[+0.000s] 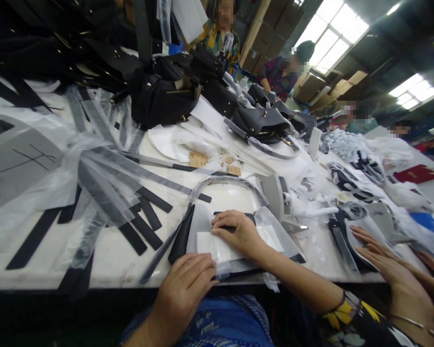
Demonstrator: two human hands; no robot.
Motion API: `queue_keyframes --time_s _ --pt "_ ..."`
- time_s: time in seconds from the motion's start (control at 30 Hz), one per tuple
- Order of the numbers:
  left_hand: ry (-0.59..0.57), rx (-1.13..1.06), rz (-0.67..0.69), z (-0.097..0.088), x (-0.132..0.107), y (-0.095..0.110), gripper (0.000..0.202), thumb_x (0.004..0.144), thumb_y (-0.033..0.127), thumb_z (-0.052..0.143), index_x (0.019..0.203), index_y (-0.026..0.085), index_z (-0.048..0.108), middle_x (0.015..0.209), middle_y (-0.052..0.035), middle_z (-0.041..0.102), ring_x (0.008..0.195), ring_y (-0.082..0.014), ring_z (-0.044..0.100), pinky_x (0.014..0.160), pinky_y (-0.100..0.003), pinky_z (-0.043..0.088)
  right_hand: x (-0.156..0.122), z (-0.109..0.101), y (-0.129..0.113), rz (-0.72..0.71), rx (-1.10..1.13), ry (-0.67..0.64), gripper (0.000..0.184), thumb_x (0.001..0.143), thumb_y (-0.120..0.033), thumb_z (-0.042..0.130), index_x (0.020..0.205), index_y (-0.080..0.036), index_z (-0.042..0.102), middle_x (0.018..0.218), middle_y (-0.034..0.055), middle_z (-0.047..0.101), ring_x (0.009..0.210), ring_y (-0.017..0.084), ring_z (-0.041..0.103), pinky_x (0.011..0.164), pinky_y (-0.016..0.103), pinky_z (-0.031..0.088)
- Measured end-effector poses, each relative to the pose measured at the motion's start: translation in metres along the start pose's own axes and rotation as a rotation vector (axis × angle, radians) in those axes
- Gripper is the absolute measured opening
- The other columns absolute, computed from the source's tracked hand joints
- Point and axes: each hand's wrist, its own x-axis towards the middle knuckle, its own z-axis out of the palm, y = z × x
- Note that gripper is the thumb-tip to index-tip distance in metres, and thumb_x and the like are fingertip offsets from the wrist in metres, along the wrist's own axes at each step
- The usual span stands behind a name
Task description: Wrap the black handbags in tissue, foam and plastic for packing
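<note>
A black handbag [181, 237] lies on its side at the table's front edge, with translucent wrap and a white sheet [204, 241] over it. Its handle [235, 180], sleeved in clear plastic, arches away from me. My left hand [188, 284] is closed on the bag's near left corner, its fingers together and the thumb hidden. Over the bag's middle, my right hand [237, 234] rests with curled fingers and the thumb drawn toward them. What lies between those fingertips is hidden. A short dark strip [251, 218] shows behind this hand.
Plastic-sleeved black straps [130, 231] fan out at left beside a grey marked block [18, 159]. Black handbags [162, 99] are heaped behind. A tape dispenser [280, 197] stands right of my bag. A co-worker's hands [383, 255] press on another bag at right.
</note>
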Motion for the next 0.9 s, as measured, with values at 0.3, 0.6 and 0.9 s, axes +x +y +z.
queue_keyframes --time_s 0.3,0.6,0.9 --pt "-0.064 0.046 -0.032 -0.004 0.005 0.003 0.014 0.098 0.019 0.051 0.099 0.018 0.066 0.101 -0.0039 0.073 0.097 -0.0174 0.068 0.093 -0.033 0.053 0.000 -0.002 -0.001 0.026 -0.051 -0.026 0.007 0.079 -0.017 0.080 0.083 -0.023 0.077 0.102 0.0034 0.061 0.097 0.017 0.062 0.090 0.030 0.048" --pt "-0.024 0.139 -0.006 -0.001 0.001 0.005 0.012 0.096 0.019 0.055 0.098 0.018 0.067 0.102 -0.0069 0.071 0.097 -0.0191 0.068 0.089 -0.033 0.056 0.000 -0.002 -0.004 0.019 -0.093 -0.013 0.010 0.078 -0.017 0.080 0.084 -0.020 0.072 0.103 0.0037 0.055 0.090 0.016 0.058 0.087 0.030 0.047" --pt "-0.247 0.300 0.131 -0.003 0.007 0.012 0.021 0.095 0.011 0.045 0.106 0.014 0.063 0.127 -0.0114 0.067 0.120 -0.0246 0.062 0.096 -0.042 0.056 0.016 -0.007 -0.001 0.132 -0.296 -0.152 0.038 0.082 -0.031 0.077 0.112 -0.020 0.056 0.108 0.0050 0.062 0.089 0.019 0.059 0.080 0.031 0.043"
